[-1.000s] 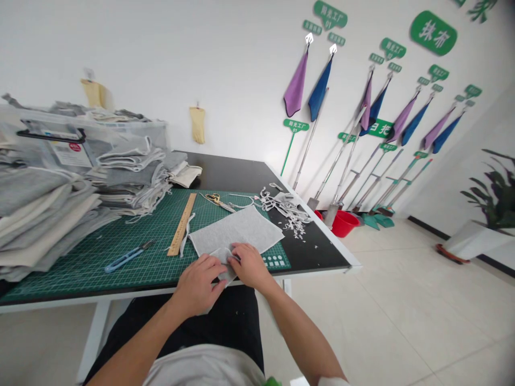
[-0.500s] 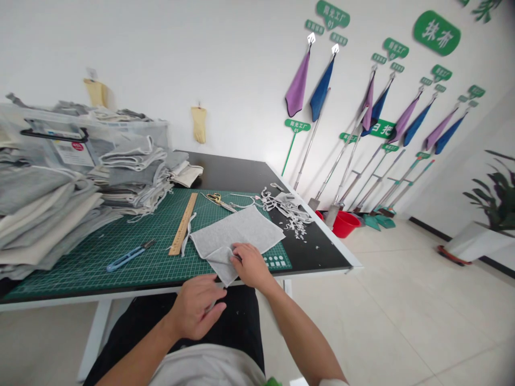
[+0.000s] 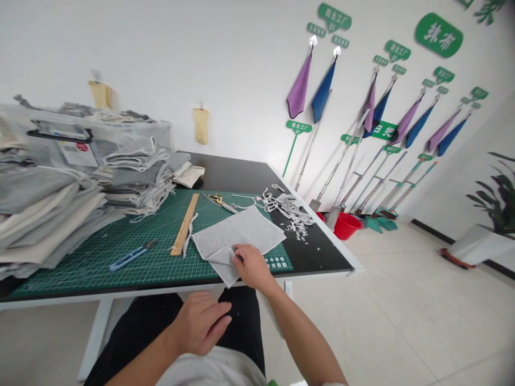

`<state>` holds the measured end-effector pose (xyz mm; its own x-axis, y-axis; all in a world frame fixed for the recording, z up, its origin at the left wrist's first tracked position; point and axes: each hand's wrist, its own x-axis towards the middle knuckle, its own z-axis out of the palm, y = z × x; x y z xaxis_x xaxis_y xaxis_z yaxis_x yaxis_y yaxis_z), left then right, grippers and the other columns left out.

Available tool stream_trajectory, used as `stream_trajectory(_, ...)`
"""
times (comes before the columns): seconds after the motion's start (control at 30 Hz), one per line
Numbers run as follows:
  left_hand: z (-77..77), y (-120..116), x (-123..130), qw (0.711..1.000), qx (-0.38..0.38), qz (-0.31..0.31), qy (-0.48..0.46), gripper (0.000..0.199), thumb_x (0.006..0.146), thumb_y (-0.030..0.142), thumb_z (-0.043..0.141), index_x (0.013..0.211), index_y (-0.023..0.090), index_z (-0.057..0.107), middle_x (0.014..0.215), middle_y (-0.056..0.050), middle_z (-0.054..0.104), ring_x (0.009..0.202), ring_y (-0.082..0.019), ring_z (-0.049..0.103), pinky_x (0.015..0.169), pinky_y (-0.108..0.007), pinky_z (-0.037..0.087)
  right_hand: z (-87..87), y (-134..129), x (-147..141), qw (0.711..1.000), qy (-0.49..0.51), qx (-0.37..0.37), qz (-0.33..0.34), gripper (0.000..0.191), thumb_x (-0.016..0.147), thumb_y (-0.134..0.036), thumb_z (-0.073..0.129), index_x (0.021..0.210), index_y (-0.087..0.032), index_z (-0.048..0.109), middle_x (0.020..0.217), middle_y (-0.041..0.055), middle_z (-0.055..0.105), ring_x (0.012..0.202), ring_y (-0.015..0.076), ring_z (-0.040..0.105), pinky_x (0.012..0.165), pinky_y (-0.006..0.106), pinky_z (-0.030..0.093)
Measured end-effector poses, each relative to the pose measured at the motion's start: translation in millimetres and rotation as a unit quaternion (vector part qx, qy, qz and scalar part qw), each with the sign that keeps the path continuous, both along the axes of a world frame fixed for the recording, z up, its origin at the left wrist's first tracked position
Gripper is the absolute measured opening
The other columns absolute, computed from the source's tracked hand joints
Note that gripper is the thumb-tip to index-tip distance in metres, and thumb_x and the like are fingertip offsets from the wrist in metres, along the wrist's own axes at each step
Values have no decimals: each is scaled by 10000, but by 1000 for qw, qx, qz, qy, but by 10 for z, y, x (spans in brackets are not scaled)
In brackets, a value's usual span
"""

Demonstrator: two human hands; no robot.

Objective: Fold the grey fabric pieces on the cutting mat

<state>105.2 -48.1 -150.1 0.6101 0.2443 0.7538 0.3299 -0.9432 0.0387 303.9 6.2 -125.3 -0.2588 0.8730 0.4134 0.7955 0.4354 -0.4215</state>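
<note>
A light grey piece of cloth (image 3: 245, 230) lies on the green cutting mat (image 3: 161, 268), its near corner folded over and hanging past the table's front edge. My right hand (image 3: 252, 267) rests on that near part, thumb and fingers closed on the grey cloth. Over my lap, below the table edge, is my left hand (image 3: 203, 321), apart from the cloth. Its fingers are curled in with the thumb close to them; whether something small is pinched there is hidden. Left of the cloth lie a narrow grey strip (image 3: 189, 235) and a wooden ruler (image 3: 185, 225).
Gold-handled scissors (image 3: 219, 201) lie beyond the cloth, and a blue utility knife (image 3: 132, 254) lies to the left. Cloth scraps (image 3: 292, 209) are heaped at the right. Stacks of folded cloth (image 3: 52, 209) and a clear plastic bin (image 3: 137, 134) fill the left side.
My left hand has drawn back from the cloth's near corner, down toward my lap. My right hand stays on the cloth, which lies almost as before.
</note>
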Motion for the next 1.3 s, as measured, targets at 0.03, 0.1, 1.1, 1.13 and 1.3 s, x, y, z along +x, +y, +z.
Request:
stream_trajectory(0.03, -20, -10, 1, 1000, 4, 0, -19, 203, 788, 148, 581, 984, 151, 634, 706, -34, 668, 681, -153, 645, 831, -342, 551, -3, 1, -1, 1000, 1, 1, 2, 37, 879, -196, 581, 896, -207, 611, 1184, 50, 656, 1093, 193, 569, 954, 327, 381)
stream_trajectory(0.1, -57, -11, 2, 999, 19, 24, -39, 252, 768, 86, 599, 1013, 138, 623, 821, -65, 695, 827, -179, 663, 838, -329, 544, -7, 1, -3, 1000, 6, 4, 0, 46, 884, -200, 571, 902, -210, 612, 1168, 48, 662, 1078, 197, 574, 947, 336, 389)
stream_trajectory(1.1, -30, 365, 84, 981, -34, 180, -66, 174, 852, 172, 560, 1002, 195, 647, 932, -30, 737, 827, -157, 686, 767, -274, 518, -440, -852, -240, 951, 249, -70, -168, 382, 958, -441, 392, 731, -203, 585, 658, 45, 629, 594, 172, 576, 554, 279, 388)
stream_trajectory(1.13, -30, 367, 94, 980, -35, 184, -68, 171, 853, 175, 560, 997, 196, 649, 921, -26, 739, 813, -156, 688, 748, -270, 518, -442, -825, -260, 932, 298, -109, -176, 409, 952, -482, 395, 731, -198, 591, 662, 44, 639, 579, 168, 589, 541, 270, 400)
stream_trajectory(1.3, -2, 355, 145, 984, -35, 167, -49, 170, 855, 173, 544, 980, 195, 658, 935, -41, 738, 860, -164, 688, 799, -279, 514, -429, -687, -309, 861, 438, -203, -163, 440, 875, -550, 510, 694, -160, 605, 661, 50, 665, 523, 157, 626, 461, 233, 390)
